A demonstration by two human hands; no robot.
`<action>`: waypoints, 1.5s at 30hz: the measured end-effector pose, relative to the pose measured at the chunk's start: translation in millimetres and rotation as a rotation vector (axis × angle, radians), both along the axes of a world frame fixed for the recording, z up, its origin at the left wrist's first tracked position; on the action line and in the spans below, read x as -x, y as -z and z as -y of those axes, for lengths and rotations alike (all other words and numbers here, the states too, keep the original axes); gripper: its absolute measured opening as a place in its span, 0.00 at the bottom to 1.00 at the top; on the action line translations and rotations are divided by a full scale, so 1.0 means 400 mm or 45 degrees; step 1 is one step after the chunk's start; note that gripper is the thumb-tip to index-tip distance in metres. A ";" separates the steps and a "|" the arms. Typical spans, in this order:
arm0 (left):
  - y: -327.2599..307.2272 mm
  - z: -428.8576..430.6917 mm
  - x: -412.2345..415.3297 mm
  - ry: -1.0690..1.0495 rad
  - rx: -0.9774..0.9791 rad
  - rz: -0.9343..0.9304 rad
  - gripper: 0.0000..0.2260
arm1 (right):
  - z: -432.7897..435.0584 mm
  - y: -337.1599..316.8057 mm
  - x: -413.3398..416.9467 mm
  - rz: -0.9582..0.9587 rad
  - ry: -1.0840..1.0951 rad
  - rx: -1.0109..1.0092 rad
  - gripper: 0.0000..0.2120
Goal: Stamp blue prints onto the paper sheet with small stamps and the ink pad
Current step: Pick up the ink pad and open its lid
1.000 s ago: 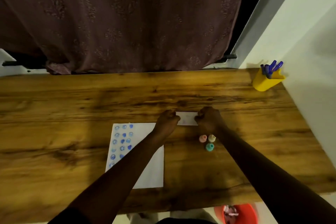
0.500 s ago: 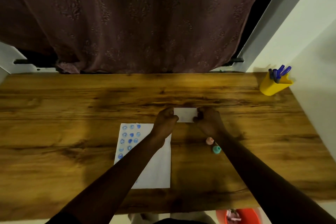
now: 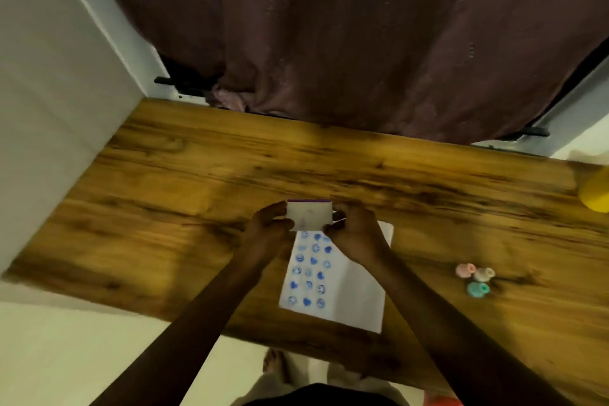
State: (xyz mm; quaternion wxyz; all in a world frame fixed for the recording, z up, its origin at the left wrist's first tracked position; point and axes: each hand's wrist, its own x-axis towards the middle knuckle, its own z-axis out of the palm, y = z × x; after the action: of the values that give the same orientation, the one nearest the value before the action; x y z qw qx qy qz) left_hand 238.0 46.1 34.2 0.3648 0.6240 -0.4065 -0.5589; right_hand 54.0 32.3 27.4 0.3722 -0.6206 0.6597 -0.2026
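Note:
A small white ink pad case (image 3: 309,215) with a purple top edge is lifted above the far end of the paper sheet (image 3: 356,287). My left hand (image 3: 267,229) grips its left side and my right hand (image 3: 356,234) grips its right side. The sheet lies on the wooden table (image 3: 197,175) and carries three columns of blue prints down its left part. Three small stamps sit together to the right: a pink stamp (image 3: 465,270), a cream stamp (image 3: 483,273) and a teal stamp (image 3: 478,288).
A yellow pen holder (image 3: 596,193) is cut off at the right edge. A dark curtain (image 3: 346,36) hangs behind the table, and a white wall (image 3: 49,109) bounds it on the left. A bare foot (image 3: 275,364) shows below the near edge.
The ink pad case has come up off the table, held in both hands, and now sits over the sheet's far end. The view has swung left, so the stamps appear far to the right.

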 end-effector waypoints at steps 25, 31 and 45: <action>0.183 -0.063 -0.265 0.164 0.114 0.590 0.13 | -0.025 0.121 -0.239 -0.068 -0.195 -0.170 0.23; 0.184 -0.038 -0.267 0.520 0.446 1.122 0.28 | -0.025 0.124 -0.234 -0.119 -0.173 -0.181 0.19; 0.179 0.025 -0.277 0.855 0.416 1.251 0.26 | -0.039 0.127 -0.228 -0.120 -0.142 -0.180 0.18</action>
State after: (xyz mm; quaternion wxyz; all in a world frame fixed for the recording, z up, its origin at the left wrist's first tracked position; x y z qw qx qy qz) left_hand 349.0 36.0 -37.5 0.0298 0.5825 -0.7817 -0.2208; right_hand 145.1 47.8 -23.6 0.3944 -0.6372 0.6537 -0.1051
